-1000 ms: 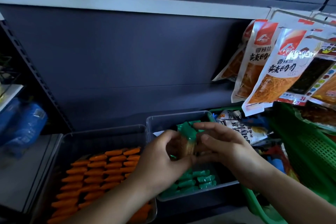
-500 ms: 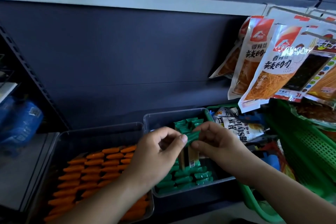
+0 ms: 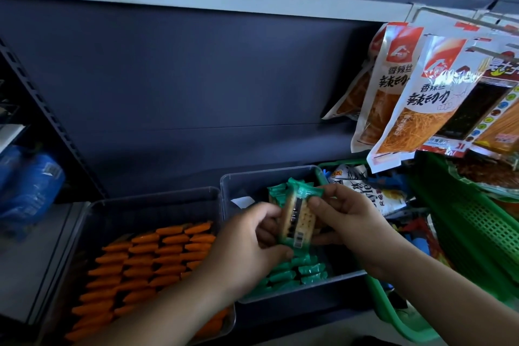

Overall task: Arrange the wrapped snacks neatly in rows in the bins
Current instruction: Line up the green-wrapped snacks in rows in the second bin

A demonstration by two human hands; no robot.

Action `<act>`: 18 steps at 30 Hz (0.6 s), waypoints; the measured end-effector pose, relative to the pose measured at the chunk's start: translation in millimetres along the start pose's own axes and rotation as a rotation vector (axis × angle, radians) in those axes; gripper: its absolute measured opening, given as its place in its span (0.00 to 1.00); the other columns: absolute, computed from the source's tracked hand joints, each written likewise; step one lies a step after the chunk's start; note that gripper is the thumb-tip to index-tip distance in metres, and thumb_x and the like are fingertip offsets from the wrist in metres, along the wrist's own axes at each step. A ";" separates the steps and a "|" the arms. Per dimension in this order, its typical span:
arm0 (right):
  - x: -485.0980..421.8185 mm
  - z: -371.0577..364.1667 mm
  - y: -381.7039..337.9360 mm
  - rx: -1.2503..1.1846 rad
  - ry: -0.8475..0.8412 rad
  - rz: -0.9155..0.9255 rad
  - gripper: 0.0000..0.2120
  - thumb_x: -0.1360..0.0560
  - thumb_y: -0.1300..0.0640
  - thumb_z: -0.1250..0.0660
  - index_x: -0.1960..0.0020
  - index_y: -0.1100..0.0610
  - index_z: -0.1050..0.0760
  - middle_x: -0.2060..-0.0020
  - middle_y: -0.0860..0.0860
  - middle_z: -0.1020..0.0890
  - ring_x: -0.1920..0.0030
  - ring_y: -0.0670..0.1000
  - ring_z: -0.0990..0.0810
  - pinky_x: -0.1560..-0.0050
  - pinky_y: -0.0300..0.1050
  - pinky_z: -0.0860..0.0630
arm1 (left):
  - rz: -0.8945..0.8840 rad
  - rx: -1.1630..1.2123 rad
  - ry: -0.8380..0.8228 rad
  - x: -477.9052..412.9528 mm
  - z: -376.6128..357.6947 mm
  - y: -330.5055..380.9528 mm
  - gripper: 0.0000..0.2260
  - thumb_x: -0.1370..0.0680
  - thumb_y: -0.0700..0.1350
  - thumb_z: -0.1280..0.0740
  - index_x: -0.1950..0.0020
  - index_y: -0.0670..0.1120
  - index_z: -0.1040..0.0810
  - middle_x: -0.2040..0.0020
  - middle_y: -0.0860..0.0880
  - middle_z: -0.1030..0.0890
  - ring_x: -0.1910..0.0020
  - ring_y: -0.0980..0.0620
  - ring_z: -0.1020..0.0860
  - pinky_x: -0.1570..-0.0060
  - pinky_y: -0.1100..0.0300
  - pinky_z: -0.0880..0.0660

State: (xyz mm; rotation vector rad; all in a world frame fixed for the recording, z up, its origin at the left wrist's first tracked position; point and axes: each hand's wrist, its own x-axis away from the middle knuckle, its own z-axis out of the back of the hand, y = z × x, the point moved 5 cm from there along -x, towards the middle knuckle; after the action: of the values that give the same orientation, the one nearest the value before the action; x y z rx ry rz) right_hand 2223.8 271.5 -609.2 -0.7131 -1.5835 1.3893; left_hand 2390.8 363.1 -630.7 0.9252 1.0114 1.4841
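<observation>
Both hands on the green packs (image 3: 297,216), over the middle of the right bin (image 3: 252,182); left hand (image 3: 247,250) curls round their near end, right hand (image 3: 351,222) pinches the far side; best to square the ends first, then lower them snug behind the front rows (image 3: 303,272), labels one way.

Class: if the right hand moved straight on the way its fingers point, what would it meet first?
Probably the left hand: the right hand points leftward across the cracker pack both hold; depth is unclear.
</observation>
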 end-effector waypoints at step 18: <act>-0.1 37.3 14.8 0.132 -0.061 0.009 0.10 0.23 0.64 0.28 0.43 0.55 0.17 0.46 0.56 0.16 0.48 0.58 0.13 0.51 0.53 0.15 | 0.011 0.040 -0.127 -28.3 -50.3 -9.3 0.05 0.23 0.49 0.26 0.50 0.53 0.20 0.53 0.53 0.15 0.50 0.55 0.17 0.45 0.46 0.20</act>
State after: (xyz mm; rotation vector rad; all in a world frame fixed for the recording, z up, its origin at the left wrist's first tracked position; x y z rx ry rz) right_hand 2188.8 257.2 -622.8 -0.6046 -1.5212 1.5190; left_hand 2350.7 329.9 -657.4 1.0425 0.9473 1.4002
